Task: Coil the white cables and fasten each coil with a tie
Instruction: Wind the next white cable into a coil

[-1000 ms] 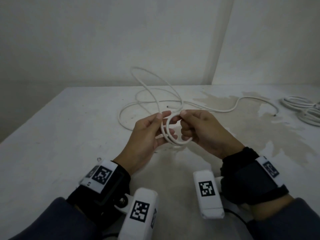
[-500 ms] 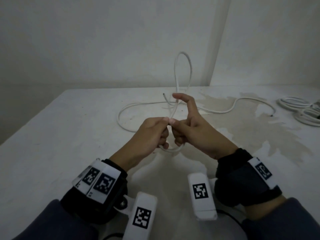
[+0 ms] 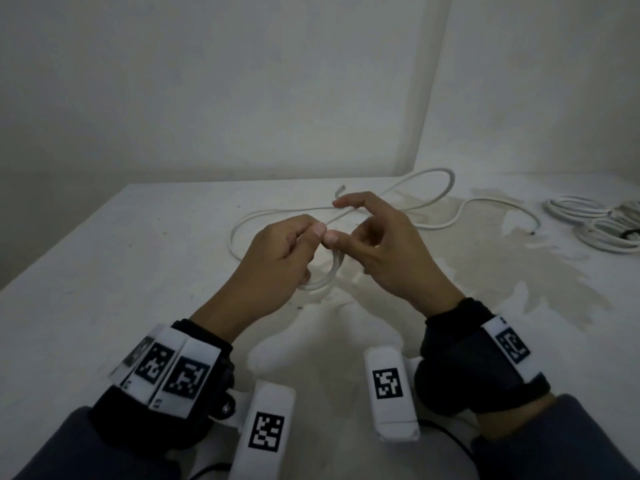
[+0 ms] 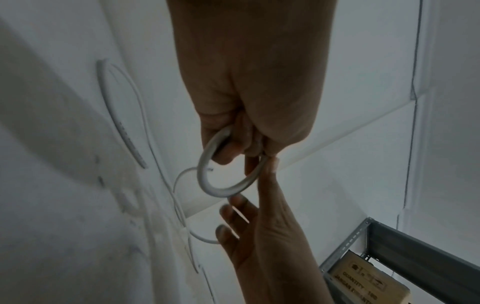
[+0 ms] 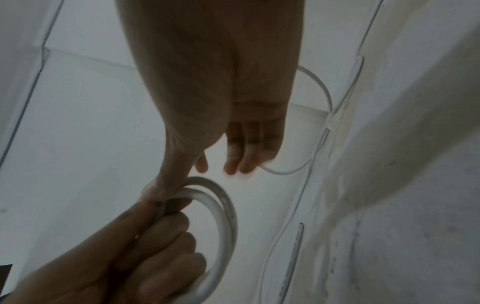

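A small coil (image 3: 327, 275) of the white cable hangs from my left hand (image 3: 308, 244), whose fingers curl round its top; the left wrist view shows the coil (image 4: 226, 189) as a ring under that hand (image 4: 233, 148). My right hand (image 3: 349, 223) meets it from the right. Its thumb presses the coil's top (image 5: 226, 216) against my left thumb, and its other fingers (image 5: 233, 160) are straight and hold nothing. The loose cable (image 3: 446, 181) runs from my hands back right in a raised loop, then lies in curves on the table (image 3: 104, 271).
Several coiled white cables (image 3: 595, 220) lie at the table's right edge. A wall corner (image 3: 429, 98) rises behind the table. A pale stain (image 3: 519, 258) spreads over the right half. A metal shelf (image 4: 415, 246) with a cardboard box (image 4: 369, 281) shows in the left wrist view.
The tall loop that stood above my hands has swung down to the back right. My right fingers have uncurled and the index finger has come down. My left hand kept the coil.
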The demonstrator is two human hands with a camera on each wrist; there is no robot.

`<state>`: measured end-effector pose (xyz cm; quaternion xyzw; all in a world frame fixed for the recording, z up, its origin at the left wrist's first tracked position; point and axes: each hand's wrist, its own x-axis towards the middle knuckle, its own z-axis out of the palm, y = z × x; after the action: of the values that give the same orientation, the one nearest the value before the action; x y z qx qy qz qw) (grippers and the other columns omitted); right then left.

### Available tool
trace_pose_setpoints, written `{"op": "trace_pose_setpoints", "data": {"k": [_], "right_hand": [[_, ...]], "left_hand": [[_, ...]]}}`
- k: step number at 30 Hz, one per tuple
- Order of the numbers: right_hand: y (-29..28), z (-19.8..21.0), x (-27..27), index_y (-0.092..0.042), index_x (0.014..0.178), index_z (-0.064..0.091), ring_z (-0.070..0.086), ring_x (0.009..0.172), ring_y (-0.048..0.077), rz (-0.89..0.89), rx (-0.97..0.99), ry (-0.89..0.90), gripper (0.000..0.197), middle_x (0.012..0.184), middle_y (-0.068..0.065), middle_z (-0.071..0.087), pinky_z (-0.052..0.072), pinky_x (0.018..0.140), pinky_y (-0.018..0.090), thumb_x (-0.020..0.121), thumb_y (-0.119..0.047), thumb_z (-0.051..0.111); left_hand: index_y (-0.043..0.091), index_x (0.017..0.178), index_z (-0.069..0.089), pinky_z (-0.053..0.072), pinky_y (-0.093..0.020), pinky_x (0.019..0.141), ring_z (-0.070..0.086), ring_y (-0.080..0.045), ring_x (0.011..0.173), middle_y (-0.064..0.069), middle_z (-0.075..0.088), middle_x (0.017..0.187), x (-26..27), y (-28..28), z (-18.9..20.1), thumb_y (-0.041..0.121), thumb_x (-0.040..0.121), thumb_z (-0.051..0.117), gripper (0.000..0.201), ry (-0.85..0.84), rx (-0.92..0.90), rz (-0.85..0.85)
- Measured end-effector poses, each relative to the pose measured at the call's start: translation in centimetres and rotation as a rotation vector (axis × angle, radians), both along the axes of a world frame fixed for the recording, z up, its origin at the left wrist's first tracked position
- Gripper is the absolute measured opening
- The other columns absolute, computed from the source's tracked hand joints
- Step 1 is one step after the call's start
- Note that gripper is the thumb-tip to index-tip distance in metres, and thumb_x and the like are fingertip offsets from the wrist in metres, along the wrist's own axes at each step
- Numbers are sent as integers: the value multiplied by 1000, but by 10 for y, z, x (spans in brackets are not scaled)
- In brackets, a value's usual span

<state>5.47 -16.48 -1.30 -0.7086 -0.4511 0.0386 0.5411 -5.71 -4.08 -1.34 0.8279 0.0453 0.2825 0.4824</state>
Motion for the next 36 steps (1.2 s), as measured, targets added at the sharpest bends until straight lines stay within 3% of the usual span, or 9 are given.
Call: {"op": "trace_pose_setpoints", "data": {"k": [2,4,8,13,17,21,28,31,36], "right_hand": [[0,-2,5,-41,107,62,50,74,-5,-146,-126,-189,55,85,-26,62,33,65,10,66,-76,50],[1,-4,8,-42,108,67,48,91,0,-266,-193,-341,73,102,-17,65,28,69,8,63,-88,34],[-1,0,8,-32,95,76,38,86,17,-428,-124,-467,76,79,-5,39,24,73,23,62,-88,38],[-5,-1,15,-19,64,60,56,73,11,-210,39,-232,47,75,0,55,43,67,21,75,-64,54],[-4,-2,16,3,76,55,71,75,24,-67,203,151,47,77,18,67,60,67,40,87,-43,60],[-7,0,15,10,76,57,68,65,25,-38,259,357,52,64,12,62,60,68,39,91,-40,57],[-4,-4,15,-14,56,51,50,50,5,-72,265,376,46,48,-10,49,44,60,20,98,-33,50],[-2,-4,14,-25,48,60,46,48,6,-39,276,424,54,47,-10,43,45,58,20,100,-31,46],[-3,-4,18,-24,41,46,35,41,3,5,312,539,61,42,-14,36,32,48,19,101,-31,45]], "left_hand": [[23,71,56,45,-23,50,43,-5,49,15,45,50,0,0,0,21,101,42,33,-23,65,30],[25,70,54,45,-26,49,44,-5,48,17,46,50,2,1,-1,29,97,43,29,-46,96,47],[21,72,56,42,-24,50,40,-5,47,16,43,49,8,0,1,34,90,40,28,-52,49,44],[20,77,56,44,-30,54,40,-2,47,17,47,49,24,-12,14,19,102,41,29,-64,34,17],[23,72,53,43,-31,58,41,-3,51,13,45,51,42,-23,20,18,102,39,33,-88,-72,21],[20,72,50,40,-20,52,43,-6,50,10,43,59,58,-35,20,20,104,35,35,-124,-151,33],[9,91,49,41,-8,59,48,6,70,-3,51,91,72,-40,2,23,105,27,29,-94,-221,49],[7,97,55,47,-22,66,52,-13,84,-13,56,96,77,-37,-3,28,105,28,35,-30,-427,-22],[3,91,53,47,-32,71,56,-22,80,-15,57,83,81,-38,-7,29,104,31,36,5,-679,-119]]}}
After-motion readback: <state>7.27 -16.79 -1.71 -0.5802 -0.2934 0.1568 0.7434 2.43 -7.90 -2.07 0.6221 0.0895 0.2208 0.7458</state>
